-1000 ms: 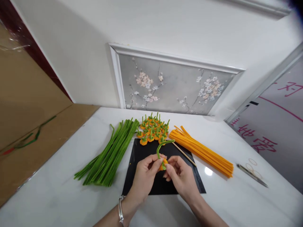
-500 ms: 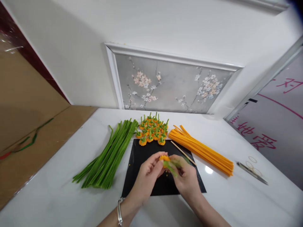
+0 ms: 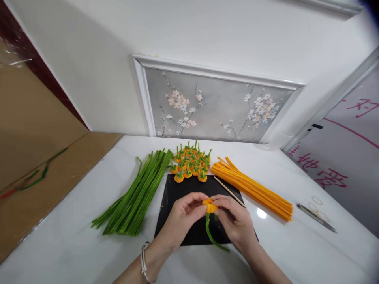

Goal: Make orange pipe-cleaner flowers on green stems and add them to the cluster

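Between my fingertips, above a black mat [image 3: 180,193], is a small pumpkin shape of ridged orange pipe cleaner [image 3: 210,206]. A green pipe cleaner [image 3: 209,232] hangs down from it and curves to the right. My left hand [image 3: 185,215] pinches the pumpkin's left side, thumb in front. On the other side, my right hand [image 3: 237,219] pinches it with thumb and index finger. Just beyond the mat stand several finished orange pumpkins [image 3: 191,163] with green tops and upright stems.
Left of the mat lies a bundle of green pipe cleaners [image 3: 139,197]; to the right, a bundle of orange ones [image 3: 254,189]. A thin wooden stick [image 3: 229,191] rests on the mat's edge. Scissors [image 3: 316,218] lie far right. Cardboard [image 3: 44,177] borders the white table [image 3: 74,252].
The pumpkin has turned in my fingers, and its green pipe cleaner now hangs down below it. My right hand has shifted its hold onto the orange part.
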`<state>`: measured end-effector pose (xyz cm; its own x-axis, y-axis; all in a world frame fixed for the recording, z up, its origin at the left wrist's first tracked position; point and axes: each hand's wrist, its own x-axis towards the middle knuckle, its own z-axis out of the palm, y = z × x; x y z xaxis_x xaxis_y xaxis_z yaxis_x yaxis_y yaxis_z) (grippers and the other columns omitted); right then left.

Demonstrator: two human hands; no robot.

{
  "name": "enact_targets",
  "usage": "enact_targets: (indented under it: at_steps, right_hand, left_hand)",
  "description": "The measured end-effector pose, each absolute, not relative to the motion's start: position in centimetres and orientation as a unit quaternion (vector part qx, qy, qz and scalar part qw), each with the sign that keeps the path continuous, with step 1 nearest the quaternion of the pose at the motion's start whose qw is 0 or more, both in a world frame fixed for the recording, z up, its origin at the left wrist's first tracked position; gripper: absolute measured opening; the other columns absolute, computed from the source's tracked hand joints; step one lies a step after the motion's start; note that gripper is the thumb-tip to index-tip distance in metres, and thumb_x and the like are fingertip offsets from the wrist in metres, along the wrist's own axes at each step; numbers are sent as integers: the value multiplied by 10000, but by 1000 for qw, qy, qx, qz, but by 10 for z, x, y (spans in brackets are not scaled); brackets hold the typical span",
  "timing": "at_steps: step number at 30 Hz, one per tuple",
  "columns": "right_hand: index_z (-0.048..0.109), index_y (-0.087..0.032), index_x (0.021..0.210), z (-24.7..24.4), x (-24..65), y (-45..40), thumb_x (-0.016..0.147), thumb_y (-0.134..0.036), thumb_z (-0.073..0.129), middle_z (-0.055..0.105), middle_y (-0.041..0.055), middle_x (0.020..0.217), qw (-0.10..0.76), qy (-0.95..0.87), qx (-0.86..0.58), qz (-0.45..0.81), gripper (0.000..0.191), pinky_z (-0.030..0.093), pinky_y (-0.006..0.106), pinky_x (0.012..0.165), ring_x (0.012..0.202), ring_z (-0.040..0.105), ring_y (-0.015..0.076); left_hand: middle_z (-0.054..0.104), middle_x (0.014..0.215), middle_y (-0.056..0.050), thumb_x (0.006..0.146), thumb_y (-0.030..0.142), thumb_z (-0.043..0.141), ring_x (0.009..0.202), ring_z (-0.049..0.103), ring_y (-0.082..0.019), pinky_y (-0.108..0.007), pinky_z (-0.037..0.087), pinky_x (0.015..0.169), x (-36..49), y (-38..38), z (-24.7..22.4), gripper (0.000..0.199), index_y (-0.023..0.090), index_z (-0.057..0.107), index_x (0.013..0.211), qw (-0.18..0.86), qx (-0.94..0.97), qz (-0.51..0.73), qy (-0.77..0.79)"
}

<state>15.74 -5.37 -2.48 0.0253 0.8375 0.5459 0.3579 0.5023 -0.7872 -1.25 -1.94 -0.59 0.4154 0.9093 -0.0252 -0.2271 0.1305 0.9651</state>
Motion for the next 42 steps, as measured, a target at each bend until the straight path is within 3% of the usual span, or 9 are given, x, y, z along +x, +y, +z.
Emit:
enact_targets:
  at_steps: [3,7,9,16,21,29,34,38,42]
  right_hand:
    - [679,-213,988,-21,164,-54,859,-205,601,669,107,1108,584,-636,-446,236,151,576,310,784,997,656,213]
    - [647,-196,1018,-15,165,-56,891,-304,579,671,57,842,610,-565,-465,304,180,569,250,589,639,637,133]
    - [633,-194,1015,-12,162,-57,880,-353,591,656,34,776,596,-552,-456,365,214,557,243,530,563,610,119]
    - [632,-184,935,-13,154,-57,830,-338,652,658,31,779,571,-538,-466,408,187,556,231,568,626,616,124]
    - [637,-184,930,-13,156,-58,832,-290,652,651,33,810,546,-567,-471,398,145,539,227,614,686,617,127]
    - [643,-158,889,-5,158,-56,837,-451,627,647,26,735,522,-503,-470,504,298,536,244,561,568,582,109]
    - [655,-171,885,-12,154,-58,850,-394,620,611,31,812,535,-546,-476,435,228,519,227,557,637,572,116]
    - [632,-176,864,-13,152,-59,876,-295,577,597,36,798,518,-607,-498,339,131,474,213,541,651,558,122]
    - [619,-180,868,-12,151,-59,874,-275,571,604,34,808,520,-603,-481,368,107,475,215,547,654,567,122]
  left_hand:
    - [690,1016,-68,791,202,684,946,647,-176,-283,534,870,-15,-20,-2,197,184,688,986,622,567,442,310]
    - [647,1098,-82,802,164,651,1008,627,-192,-282,539,867,-15,-21,1,182,198,690,977,535,639,455,315]
    - [643,1101,-83,807,165,643,1010,627,-195,-286,540,865,-15,-21,-1,179,206,689,975,512,654,454,322]
    - [649,1059,-80,830,201,624,1000,627,-203,-294,540,859,-13,-22,-3,160,204,665,984,519,657,434,333]
    - [666,930,-55,828,242,619,851,641,-176,-253,538,751,-11,-21,-1,157,188,670,966,507,660,408,374]
    - [647,912,-47,862,213,552,819,618,-161,-241,492,726,-12,-22,1,131,197,667,921,440,710,398,379]
    - [623,917,-47,880,219,528,823,598,-162,-236,480,715,-8,-26,-2,111,198,629,922,420,715,406,384]
    - [614,899,-32,898,266,519,815,599,-159,-244,494,733,-5,-29,-5,123,200,594,970,480,678,399,387]
    - [621,974,-33,905,284,518,829,608,-152,-252,504,768,-6,-29,-5,210,219,585,1093,537,652,390,366]
